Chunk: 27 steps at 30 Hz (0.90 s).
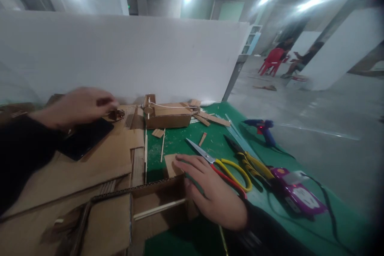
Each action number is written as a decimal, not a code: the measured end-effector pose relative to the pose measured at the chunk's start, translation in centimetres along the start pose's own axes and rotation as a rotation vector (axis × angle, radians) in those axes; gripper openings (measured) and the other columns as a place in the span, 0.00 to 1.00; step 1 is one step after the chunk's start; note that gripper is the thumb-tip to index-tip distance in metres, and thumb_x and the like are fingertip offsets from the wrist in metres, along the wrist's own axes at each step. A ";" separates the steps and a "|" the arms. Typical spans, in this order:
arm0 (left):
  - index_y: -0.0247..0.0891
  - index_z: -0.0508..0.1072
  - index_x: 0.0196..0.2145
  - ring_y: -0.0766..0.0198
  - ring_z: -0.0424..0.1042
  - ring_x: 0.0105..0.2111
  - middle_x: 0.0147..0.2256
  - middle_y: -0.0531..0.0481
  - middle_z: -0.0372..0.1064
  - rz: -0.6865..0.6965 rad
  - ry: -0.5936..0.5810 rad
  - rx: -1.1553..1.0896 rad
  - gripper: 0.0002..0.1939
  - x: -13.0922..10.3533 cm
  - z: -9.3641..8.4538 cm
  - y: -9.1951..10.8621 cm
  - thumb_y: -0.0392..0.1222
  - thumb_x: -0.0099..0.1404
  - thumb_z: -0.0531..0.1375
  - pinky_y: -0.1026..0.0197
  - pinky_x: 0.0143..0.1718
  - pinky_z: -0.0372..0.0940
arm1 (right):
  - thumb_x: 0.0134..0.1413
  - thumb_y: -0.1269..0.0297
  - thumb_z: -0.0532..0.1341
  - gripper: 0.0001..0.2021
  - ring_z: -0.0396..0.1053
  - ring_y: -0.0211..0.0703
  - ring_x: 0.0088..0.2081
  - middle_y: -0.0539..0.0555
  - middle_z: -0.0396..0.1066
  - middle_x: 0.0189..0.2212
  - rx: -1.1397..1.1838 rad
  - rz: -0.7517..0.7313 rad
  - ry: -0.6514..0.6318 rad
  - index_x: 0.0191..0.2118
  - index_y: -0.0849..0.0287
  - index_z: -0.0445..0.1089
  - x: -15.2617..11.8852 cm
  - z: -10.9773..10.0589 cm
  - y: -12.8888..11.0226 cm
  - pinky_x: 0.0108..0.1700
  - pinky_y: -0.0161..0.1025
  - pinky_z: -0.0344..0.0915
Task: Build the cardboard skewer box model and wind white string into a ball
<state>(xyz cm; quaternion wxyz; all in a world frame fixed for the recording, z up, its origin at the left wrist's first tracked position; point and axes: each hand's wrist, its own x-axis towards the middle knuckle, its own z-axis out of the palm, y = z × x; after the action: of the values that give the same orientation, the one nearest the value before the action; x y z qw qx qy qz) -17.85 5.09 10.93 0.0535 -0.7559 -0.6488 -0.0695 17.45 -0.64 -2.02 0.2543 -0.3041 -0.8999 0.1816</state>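
My left hand (85,104), slightly blurred, is raised over a dark phone-like slab (87,138) and cardboard sheets (111,160). Its fingers are curled together; what they hold, if anything, I cannot make out. At the right end of an open cardboard box (157,194) is my right hand (214,194), gripping the corner with its fingers stretched over a tan flap (172,166). Two thin wooden sticks (160,209) lie across the box's inside. Just beyond that hand lie scissors (222,168) with yellow and red handles.
A cardboard model (169,116) with a white string stands at the back, before a white partition (144,56). Pliers (255,164), a blue glue gun (262,128) and a purple corded device (295,192) lie on the green tabletop (177,144). People sit far right.
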 end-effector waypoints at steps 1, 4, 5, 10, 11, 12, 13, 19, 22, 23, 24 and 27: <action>0.38 0.75 0.44 0.62 0.68 0.39 0.37 0.56 0.74 0.068 -0.046 -0.064 0.24 -0.8 0.9 2.4 0.58 0.70 0.49 0.65 0.44 0.55 | 0.63 0.74 0.50 0.23 0.56 0.45 0.62 0.54 0.61 0.62 0.001 0.001 -0.002 0.62 0.57 0.61 0.0 0.0 0.0 0.63 0.47 0.60; 0.45 0.73 0.48 0.62 0.71 0.34 0.37 0.54 0.75 0.193 -0.194 -0.253 0.18 -3.1 4.3 8.5 0.54 0.70 0.51 0.63 0.38 0.59 | 0.62 0.74 0.51 0.23 0.56 0.45 0.63 0.55 0.60 0.63 -0.003 0.005 -0.008 0.62 0.57 0.61 -0.1 0.0 0.0 0.64 0.47 0.59; 0.45 0.71 0.49 0.60 0.71 0.35 0.37 0.52 0.75 0.203 -0.221 -0.314 0.17 -3.6 5.3 9.9 0.54 0.71 0.50 0.62 0.37 0.60 | 0.62 0.74 0.51 0.23 0.55 0.45 0.63 0.55 0.59 0.63 -0.004 0.006 -0.010 0.62 0.58 0.61 -0.1 0.0 0.0 0.64 0.47 0.59; 0.48 0.60 0.58 0.64 0.71 0.30 0.36 0.54 0.72 0.218 -0.363 -0.622 0.20 -4.4 8.7 12.2 0.54 0.72 0.51 0.64 0.31 0.63 | 0.61 0.74 0.51 0.24 0.55 0.46 0.63 0.57 0.59 0.63 -0.017 0.012 -0.011 0.62 0.60 0.60 -0.3 0.1 0.3 0.64 0.48 0.59; 0.49 0.60 0.57 0.65 0.71 0.30 0.36 0.54 0.72 0.222 -0.383 -0.671 0.20 -4.3 9.1 12.0 0.54 0.71 0.52 0.64 0.31 0.64 | 0.61 0.74 0.51 0.24 0.55 0.46 0.63 0.58 0.59 0.63 -0.016 0.014 -0.007 0.62 0.60 0.60 -0.3 0.2 0.4 0.64 0.48 0.59; 0.49 0.61 0.57 0.65 0.71 0.31 0.36 0.55 0.71 0.224 -0.401 -0.715 0.20 -4.2 9.4 11.9 0.53 0.70 0.54 0.65 0.31 0.64 | 0.62 0.73 0.51 0.23 0.55 0.46 0.64 0.58 0.59 0.63 -0.014 0.015 -0.004 0.62 0.60 0.60 -0.3 0.3 0.4 0.64 0.48 0.59; 0.50 0.61 0.56 0.65 0.70 0.31 0.36 0.55 0.71 0.226 -0.418 -0.756 0.19 -4.1 9.7 11.7 0.52 0.69 0.55 0.65 0.32 0.64 | 0.62 0.73 0.51 0.23 0.55 0.46 0.64 0.58 0.59 0.63 -0.011 0.016 0.002 0.62 0.60 0.60 -0.2 0.4 0.5 0.64 0.47 0.59; 0.46 0.65 0.54 0.65 0.70 0.35 0.35 0.55 0.69 0.207 -0.463 -0.915 0.19 -3.4 11.1 11.2 0.49 0.67 0.60 0.65 0.35 0.65 | 0.63 0.73 0.50 0.24 0.55 0.45 0.64 0.57 0.58 0.64 -0.001 0.019 -0.002 0.64 0.59 0.58 -0.2 0.7 0.8 0.64 0.47 0.58; 0.46 0.66 0.53 0.65 0.69 0.34 0.34 0.55 0.68 0.190 -0.463 -0.945 0.19 -3.5 11.1 11.2 0.48 0.66 0.60 0.65 0.35 0.64 | 0.63 0.73 0.50 0.24 0.55 0.45 0.64 0.57 0.58 0.64 -0.006 0.017 -0.001 0.63 0.59 0.58 -0.2 0.6 0.7 0.64 0.47 0.58; 0.46 0.66 0.53 0.65 0.69 0.34 0.34 0.56 0.68 0.186 -0.461 -0.950 0.19 -3.6 11.1 11.2 0.48 0.66 0.61 0.65 0.35 0.63 | 0.63 0.72 0.50 0.23 0.55 0.45 0.64 0.57 0.58 0.63 -0.008 0.019 0.000 0.63 0.58 0.59 -0.2 0.6 0.7 0.64 0.47 0.58; 0.46 0.66 0.53 0.65 0.69 0.34 0.34 0.56 0.67 0.183 -0.460 -0.953 0.19 -3.7 11.0 11.3 0.48 0.66 0.61 0.65 0.35 0.63 | 0.63 0.72 0.51 0.23 0.55 0.45 0.64 0.57 0.58 0.63 -0.010 0.020 0.000 0.63 0.58 0.59 -0.2 0.6 0.7 0.64 0.47 0.58; 0.46 0.66 0.54 0.65 0.68 0.33 0.34 0.56 0.67 0.175 -0.451 -0.950 0.19 -3.8 10.8 11.3 0.48 0.66 0.61 0.64 0.34 0.63 | 0.64 0.72 0.51 0.23 0.55 0.45 0.64 0.57 0.58 0.63 -0.014 0.021 -0.001 0.63 0.58 0.59 -0.3 0.6 0.6 0.64 0.47 0.58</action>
<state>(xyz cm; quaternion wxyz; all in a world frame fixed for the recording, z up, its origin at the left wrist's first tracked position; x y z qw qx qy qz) -6.87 1.51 -0.31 -0.4299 -0.7443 -0.4758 -0.1864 17.59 -0.45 -2.86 0.2500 -0.3153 -0.8979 0.1783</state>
